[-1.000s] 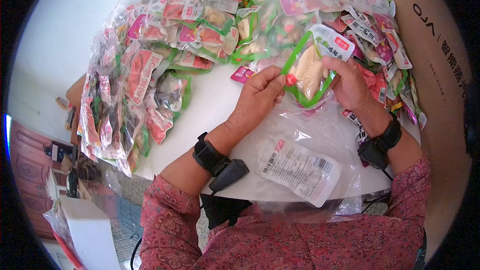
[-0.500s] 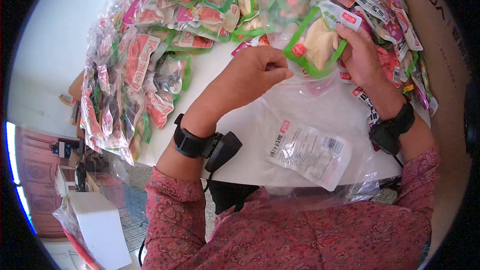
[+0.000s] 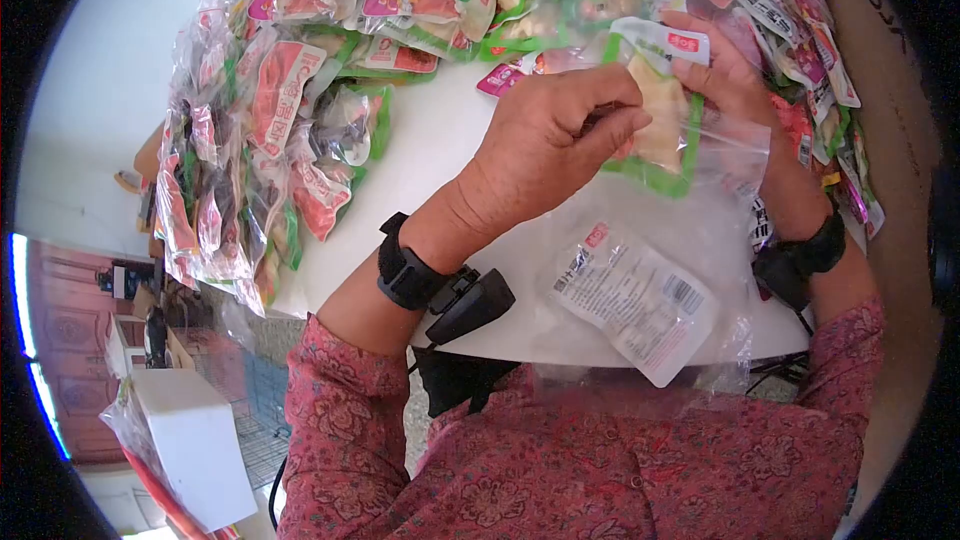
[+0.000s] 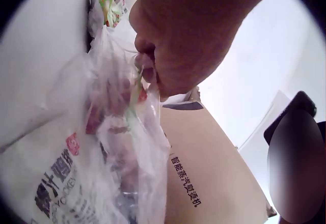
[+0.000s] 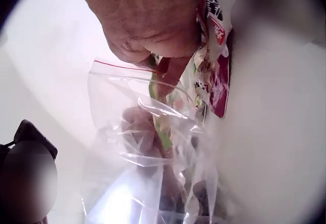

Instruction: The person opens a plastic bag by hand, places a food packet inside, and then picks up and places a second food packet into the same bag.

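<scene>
My right hand (image 3: 725, 80) holds a green-edged vacuum food packet (image 3: 662, 125) by its white labelled top, thumb on the front. Pale meat shows through the packet's window. A clear zip bag (image 3: 735, 155) with a red line along its mouth (image 5: 122, 67) overlaps the packet's lower part. My left hand (image 3: 555, 135) pinches the bag's edge between thumb and curled fingers, just left of the packet. In the left wrist view the bag hangs from the left hand (image 4: 186, 35). A white packet with printed text and a barcode (image 3: 635, 300) shows through the bag's lower part on the table.
Heaped food packets (image 3: 290, 110) in clear plastic fill the table's left side. More packets (image 3: 560, 0) lie along the back and right (image 3: 800, 50). A large brown carton (image 4: 214, 168) stands at the right. The white table (image 3: 440, 155) ends close to my body.
My left hand let go of the green-edged packet, then took the zip bag's edge and lifted it rightward. The packet, still in my right hand, is now partly behind the bag's film.
</scene>
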Tool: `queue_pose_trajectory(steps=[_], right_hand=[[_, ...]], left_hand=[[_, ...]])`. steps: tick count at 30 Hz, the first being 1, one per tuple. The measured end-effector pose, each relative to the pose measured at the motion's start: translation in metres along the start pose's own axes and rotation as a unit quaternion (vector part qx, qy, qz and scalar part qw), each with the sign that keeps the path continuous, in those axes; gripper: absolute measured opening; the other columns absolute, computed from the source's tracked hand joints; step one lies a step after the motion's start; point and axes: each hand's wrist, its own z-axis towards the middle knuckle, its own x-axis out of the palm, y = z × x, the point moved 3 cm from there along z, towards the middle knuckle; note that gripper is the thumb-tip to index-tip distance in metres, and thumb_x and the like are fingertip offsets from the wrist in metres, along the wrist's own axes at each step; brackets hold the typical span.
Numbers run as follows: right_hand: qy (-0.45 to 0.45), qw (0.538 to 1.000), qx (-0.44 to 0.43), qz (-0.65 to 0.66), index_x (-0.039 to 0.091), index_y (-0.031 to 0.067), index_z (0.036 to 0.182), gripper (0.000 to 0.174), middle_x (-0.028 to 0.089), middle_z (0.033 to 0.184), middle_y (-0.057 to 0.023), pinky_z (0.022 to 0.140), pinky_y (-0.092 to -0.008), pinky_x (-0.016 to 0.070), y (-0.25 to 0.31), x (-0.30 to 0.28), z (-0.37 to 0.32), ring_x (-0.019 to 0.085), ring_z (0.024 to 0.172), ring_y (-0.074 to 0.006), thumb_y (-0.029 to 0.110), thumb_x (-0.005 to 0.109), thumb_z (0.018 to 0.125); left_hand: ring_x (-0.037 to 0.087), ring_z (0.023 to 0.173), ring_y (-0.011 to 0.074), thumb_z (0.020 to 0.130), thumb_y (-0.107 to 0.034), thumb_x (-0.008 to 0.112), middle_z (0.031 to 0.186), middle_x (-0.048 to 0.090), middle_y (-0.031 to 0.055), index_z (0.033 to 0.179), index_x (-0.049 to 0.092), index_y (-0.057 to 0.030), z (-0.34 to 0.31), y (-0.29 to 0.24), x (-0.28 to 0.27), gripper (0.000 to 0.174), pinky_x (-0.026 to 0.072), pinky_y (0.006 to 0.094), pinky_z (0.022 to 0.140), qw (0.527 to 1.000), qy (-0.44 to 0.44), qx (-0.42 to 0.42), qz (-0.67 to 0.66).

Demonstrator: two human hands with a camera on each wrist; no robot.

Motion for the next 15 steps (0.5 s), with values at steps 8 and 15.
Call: queue_pose_trajectory(steps=[8, 15], right_hand=[[0.140, 0.980, 0.136, -0.023, 0.047, 0.0030, 0.114, 0.039, 0.056, 0.098, -0.0050, 0.073, -0.0249, 0.0470, 0.014, 0.026, -0.022, 0.055, 0.087, -0.0121, 0.022, 0.057, 0.081], [0.344, 0.887, 0.198, -0.236, 0.058, 0.0006, 0.090, 0.024, 0.060, 0.079, -0.0016, 0.059, -0.0213, 0.0450, 0.012, 0.028, -0.030, 0.055, 0.070, -0.0080, 0.024, 0.055, 0.083]], left_hand=[[0.043, 0.062, 0.0048, 0.083, -0.006, 0.056, 0.069, 0.048, -0.0013, 0.080, 0.054, 0.0006, 0.004, 0.007, -0.006, 0.008, 0.0362, 0.0182, 0.055, 0.984, -0.110, 0.127, 0.056], [0.037, 0.059, 0.0025, 0.084, -0.011, 0.055, 0.067, 0.045, -0.0055, 0.083, 0.053, -0.0032, 0.002, 0.016, -0.010, 0.008, 0.0321, 0.0170, 0.052, 0.992, -0.115, -0.009, -0.055]])
